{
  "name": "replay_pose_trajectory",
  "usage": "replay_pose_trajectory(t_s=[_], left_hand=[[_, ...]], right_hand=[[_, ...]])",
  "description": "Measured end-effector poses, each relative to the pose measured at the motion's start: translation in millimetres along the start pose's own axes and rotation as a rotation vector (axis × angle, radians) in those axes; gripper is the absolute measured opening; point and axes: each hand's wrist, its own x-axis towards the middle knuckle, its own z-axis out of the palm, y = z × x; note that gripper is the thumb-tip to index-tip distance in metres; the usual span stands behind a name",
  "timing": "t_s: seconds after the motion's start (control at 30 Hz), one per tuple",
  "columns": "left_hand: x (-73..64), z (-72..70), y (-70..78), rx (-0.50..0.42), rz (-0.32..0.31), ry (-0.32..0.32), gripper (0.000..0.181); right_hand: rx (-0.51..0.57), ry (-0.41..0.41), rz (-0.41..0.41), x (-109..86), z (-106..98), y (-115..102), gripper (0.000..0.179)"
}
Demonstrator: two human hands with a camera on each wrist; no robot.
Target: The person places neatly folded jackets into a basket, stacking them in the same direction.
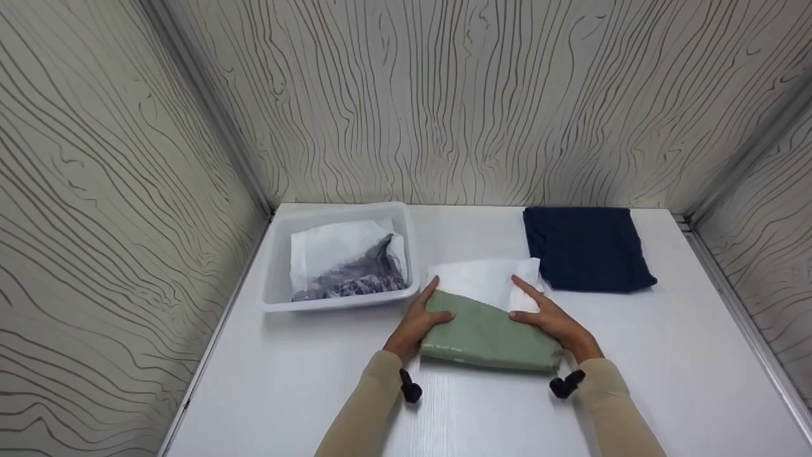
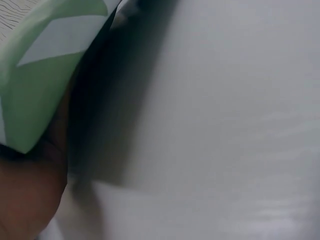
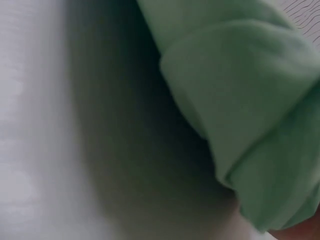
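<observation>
My hands (image 1: 420,325) (image 1: 558,320) pinch the folded cloth (image 1: 483,331) between them by opposite sides, probably so its layers hold together.

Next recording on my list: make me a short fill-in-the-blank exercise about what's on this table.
1. The left hand and right hand hold a folded cloth, white on its far part and ____ on its near part.
2. In the head view, the white plastic bin stands to the ____ of both hands.
3. Besides the folded cloth in hand, ____ more lies outside the bin: the navy cloth.

Missing words: green; left; one.
</observation>
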Motion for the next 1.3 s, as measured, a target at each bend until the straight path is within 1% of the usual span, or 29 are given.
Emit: replay_pose_trajectory(t_s=[0.23,0.37,0.47,0.6,0.73,0.83,1.0,1.1,1.23,1.3], left_hand=[[4.9,-4.3,-1.5,-0.041,-0.036,-0.058,0.099],[6.5,-4.0,-1.7,-0.06,-0.058,-0.057,0.103],[6.1,-2.9,-1.2,-0.058,-0.06,-0.055,0.097],[5.0,-1.9,-2.2,-0.052,-0.048,-0.066,0.079],[5.6,-2.1,-4.3,-0.086,-0.039,-0.088,0.069],[6.0,-2.2,-4.2,-0.108,-0.038,-0.101,0.07],[5.4,-0.7,-0.5,-0.118,-0.031,-0.108,0.077],[6.6,1.5,2.4,-0.09,0.004,-0.102,0.081],[7.9,5.7,9.7,0.023,0.08,-0.074,0.081],[7.5,8.2,14.0,0.075,0.107,-0.062,0.082]], right_hand=[[0.004,0.001,-0.007,-2.0,-0.3,-0.2,0.095],[-0.003,0.003,0.001,-2.0,-1.2,0.3,0.095],[0.003,0.001,0.011,-1.4,-1.8,0.9,0.095],[0.001,-0.008,0.017,-0.3,-1.9,1.1,0.096],[-0.016,-0.014,0.018,0.5,-1.5,0.7,0.096],[-0.023,-0.012,0.011,0.8,-1.4,0.4,0.096],[-0.038,-0.004,-0.014,-0.1,-3.8,-1.7,0.095],[-0.036,0.012,-0.025,-1.6,-6.7,-5.0,0.095],[-0.044,0.03,-0.02,-5.0,-11.6,-11.2,0.096],[-0.05,0.035,-0.015,-7.1,-14.2,-13.9,0.097]])
